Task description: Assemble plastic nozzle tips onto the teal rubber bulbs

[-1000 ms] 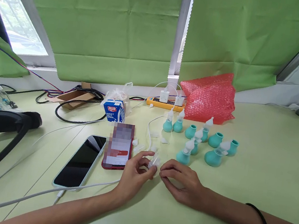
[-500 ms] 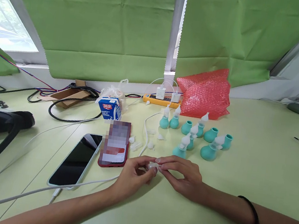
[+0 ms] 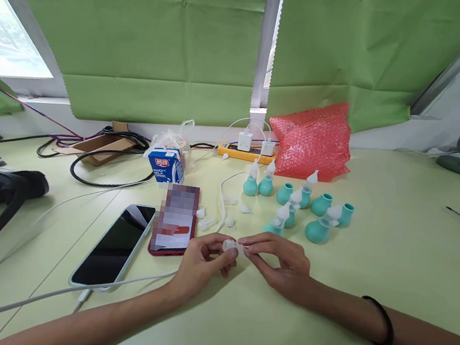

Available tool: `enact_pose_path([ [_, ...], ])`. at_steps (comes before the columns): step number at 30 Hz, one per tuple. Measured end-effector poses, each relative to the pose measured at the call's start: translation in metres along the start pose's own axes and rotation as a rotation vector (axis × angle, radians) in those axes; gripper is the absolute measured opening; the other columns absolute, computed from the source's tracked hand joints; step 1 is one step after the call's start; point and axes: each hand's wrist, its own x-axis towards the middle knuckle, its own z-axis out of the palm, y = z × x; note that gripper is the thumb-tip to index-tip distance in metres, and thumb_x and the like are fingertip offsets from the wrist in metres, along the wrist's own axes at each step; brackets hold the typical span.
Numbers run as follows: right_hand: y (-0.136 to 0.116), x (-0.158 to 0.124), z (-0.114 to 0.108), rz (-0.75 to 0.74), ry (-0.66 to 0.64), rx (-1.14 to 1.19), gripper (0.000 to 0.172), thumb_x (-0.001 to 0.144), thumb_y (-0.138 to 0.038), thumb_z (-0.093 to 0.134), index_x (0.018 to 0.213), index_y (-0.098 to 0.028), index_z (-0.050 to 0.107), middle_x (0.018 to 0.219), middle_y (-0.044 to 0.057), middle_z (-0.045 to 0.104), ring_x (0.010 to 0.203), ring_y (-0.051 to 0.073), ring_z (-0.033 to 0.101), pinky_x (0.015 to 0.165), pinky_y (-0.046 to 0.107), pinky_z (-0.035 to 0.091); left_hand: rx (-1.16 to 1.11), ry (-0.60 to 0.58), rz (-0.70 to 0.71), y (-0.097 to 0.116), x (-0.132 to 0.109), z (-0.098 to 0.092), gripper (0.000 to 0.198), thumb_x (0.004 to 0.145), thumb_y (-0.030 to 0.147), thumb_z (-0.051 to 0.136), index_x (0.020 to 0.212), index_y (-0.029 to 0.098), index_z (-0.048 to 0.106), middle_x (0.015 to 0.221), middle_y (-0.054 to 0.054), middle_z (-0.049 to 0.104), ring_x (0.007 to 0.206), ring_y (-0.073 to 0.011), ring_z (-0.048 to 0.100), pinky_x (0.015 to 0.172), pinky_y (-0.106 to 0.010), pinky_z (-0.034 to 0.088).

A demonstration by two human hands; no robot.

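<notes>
Between thumb and fingers, my left hand [image 3: 206, 257] holds a small translucent plastic piece [image 3: 229, 245]. My right hand [image 3: 279, 261] pinches the right end of that piece, where a whitish tip shows at the fingertips. Beyond my hands stand several teal bulbs, some with clear pointed tops, such as the capped bulb [image 3: 267, 179], and some open, such as the open bulb [image 3: 321, 204]. Loose translucent parts [image 3: 206, 223] and a white cone [image 3: 246, 209] lie left of the bulbs.
A red phone [image 3: 175, 219] and a black-screened phone [image 3: 113, 247] lie at the left, with a white cable [image 3: 45, 294] crossing nearby. Behind are a blue milk carton [image 3: 166, 165], an orange power strip [image 3: 239, 152] and red bubble wrap [image 3: 315, 144]. A headset [image 3: 8, 193] sits far left.
The view has shifted slightly. The translucent piece shows more clearly between my hands, and my right fingertips now grip its right end.
</notes>
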Motion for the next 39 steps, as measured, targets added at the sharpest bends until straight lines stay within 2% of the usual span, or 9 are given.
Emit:
enact_pose_path([
  [12, -0.0025, -0.0015, 0.0009, 0.081, 0.052, 0.007, 0.020, 0.067, -0.003, 0.057, 0.080, -0.018, 0.058, 0.078, 0.003, 0.066, 0.071, 0.014, 0.062, 0.063, 0.025, 0.052, -0.002, -0.003, -0.007, -0.0004, -0.0011, -0.0004, 0.024, 0.072, 0.033, 0.055, 0.073, 0.010, 0.058, 0.057, -0.003, 0.058, 0.049, -0.0101, 0.052, 0.050, -0.022, 0.045],
  [19, 0.0002, -0.0076, 0.0015, 0.103, 0.037, -0.124, 0.021, 0.067, -0.010, 0.061, 0.086, -0.019, 0.059, 0.079, 0.001, 0.067, 0.071, 0.013, 0.063, 0.064, 0.020, 0.053, 0.003, 0.005, -0.022, 0.0005, -0.0013, -0.0006, 0.023, 0.072, 0.033, 0.056, 0.068, 0.010, 0.057, 0.054, -0.002, 0.058, 0.047, -0.0093, 0.051, 0.047, -0.021, 0.043],
  [26, 0.0000, -0.0072, 0.0016, 0.078, 0.025, -0.151, 0.024, 0.068, -0.011, 0.060, 0.091, -0.020, 0.058, 0.080, 0.000, 0.067, 0.074, 0.013, 0.063, 0.065, 0.019, 0.053, -0.013, -0.004, -0.024, 0.0001, -0.0011, -0.0012, 0.023, 0.073, 0.032, 0.055, 0.066, 0.009, 0.055, 0.053, -0.003, 0.058, 0.046, -0.0093, 0.051, 0.045, -0.021, 0.043],
  [33, 0.0004, -0.0064, 0.0020, -0.001, -0.031, -0.175, 0.026, 0.072, -0.010, 0.055, 0.095, -0.021, 0.054, 0.083, -0.001, 0.067, 0.083, 0.014, 0.061, 0.081, 0.026, 0.050, -0.028, 0.004, -0.028, 0.0004, -0.0002, -0.0011, 0.024, 0.073, 0.032, 0.055, 0.065, 0.009, 0.055, 0.052, -0.003, 0.058, 0.044, -0.0090, 0.051, 0.044, -0.021, 0.043],
  [39, -0.0030, -0.0036, 0.0004, -0.084, -0.058, -0.227, 0.030, 0.073, -0.011, 0.054, 0.101, -0.020, 0.052, 0.085, 0.001, 0.066, 0.088, 0.015, 0.059, 0.080, 0.027, 0.050, -0.038, -0.002, -0.026, 0.0006, -0.0001, -0.0013, 0.027, 0.073, 0.035, 0.054, 0.064, 0.009, 0.055, 0.052, -0.004, 0.058, 0.044, -0.0098, 0.051, 0.043, -0.021, 0.043],
])
